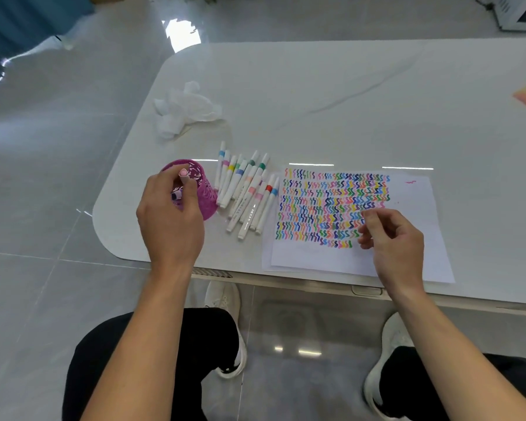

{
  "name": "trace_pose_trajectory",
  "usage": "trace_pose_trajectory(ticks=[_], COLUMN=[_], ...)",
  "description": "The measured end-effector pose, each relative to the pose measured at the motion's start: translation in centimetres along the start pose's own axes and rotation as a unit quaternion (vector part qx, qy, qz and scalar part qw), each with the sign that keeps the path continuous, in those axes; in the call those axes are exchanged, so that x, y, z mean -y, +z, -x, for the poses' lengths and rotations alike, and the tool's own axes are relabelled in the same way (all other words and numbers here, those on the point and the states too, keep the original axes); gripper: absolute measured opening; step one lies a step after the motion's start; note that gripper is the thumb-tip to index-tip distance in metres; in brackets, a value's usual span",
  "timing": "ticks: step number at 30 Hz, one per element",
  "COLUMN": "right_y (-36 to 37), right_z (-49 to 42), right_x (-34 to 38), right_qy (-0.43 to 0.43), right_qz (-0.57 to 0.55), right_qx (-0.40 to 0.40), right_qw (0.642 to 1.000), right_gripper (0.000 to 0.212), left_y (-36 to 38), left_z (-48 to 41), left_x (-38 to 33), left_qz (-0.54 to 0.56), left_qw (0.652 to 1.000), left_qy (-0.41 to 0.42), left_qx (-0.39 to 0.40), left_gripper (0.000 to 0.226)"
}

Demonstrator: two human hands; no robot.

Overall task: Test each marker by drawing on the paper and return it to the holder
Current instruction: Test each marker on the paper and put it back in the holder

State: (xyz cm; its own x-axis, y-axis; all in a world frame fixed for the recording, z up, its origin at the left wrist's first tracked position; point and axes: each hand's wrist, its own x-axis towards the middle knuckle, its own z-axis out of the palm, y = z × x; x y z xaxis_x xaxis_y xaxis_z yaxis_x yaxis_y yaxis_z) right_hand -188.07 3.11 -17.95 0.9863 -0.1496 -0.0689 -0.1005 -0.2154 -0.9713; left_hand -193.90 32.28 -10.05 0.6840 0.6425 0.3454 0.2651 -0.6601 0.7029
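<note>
Pinching a marker (183,173) in my left hand (170,217) over the holder (205,192); right hand (392,235) loosely curled, empty, above the well-filled paper (413,202); the pile (246,189) right of my left fingers looks unreturned

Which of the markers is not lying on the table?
The pink-capped marker, held by the left hand over the purple holder; the others lie in a pile.

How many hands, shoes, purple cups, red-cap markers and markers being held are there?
Hands: 2
Shoes: 2
Holder: 1
Red-cap marker: 1
Held marker: 1
Total: 7
</note>
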Motion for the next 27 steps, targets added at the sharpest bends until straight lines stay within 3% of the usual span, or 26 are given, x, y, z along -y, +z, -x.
trace_pose_trajectory(ticks=[6, 11, 20, 27], right_y=[0.3, 0.4, 0.1, -0.5], right_z=[-0.1, -0.1, 0.0, 0.1], right_x=[0.0, -0.1, 0.1, 0.0], right_qy=[0.001, -0.001, 0.006, 0.003], right_qz=[0.003, 0.011, 0.000, 0.008], right_qx=[-0.004, 0.000, -0.002, -0.008], right_qw=[1.000, 1.000, 1.000, 1.000], right_gripper=[0.014, 0.015, 0.016, 0.013], left_y=[0.8, 0.8, 1.5, 3.8], left_z=[0.1, 0.2, 1.5, 3.3], left_x=[0.5, 0.5, -1.0, -1.5], left_qz=[-0.068, -0.060, -0.018, -0.035], left_qw=[0.997, 0.997, 0.992, 0.977], left_qy=[0.010, 0.011, 0.127, 0.166], left_qx=[0.040, 0.057, 0.020, 0.128], left_gripper=[0.026, 0.036, 0.033, 0.019])
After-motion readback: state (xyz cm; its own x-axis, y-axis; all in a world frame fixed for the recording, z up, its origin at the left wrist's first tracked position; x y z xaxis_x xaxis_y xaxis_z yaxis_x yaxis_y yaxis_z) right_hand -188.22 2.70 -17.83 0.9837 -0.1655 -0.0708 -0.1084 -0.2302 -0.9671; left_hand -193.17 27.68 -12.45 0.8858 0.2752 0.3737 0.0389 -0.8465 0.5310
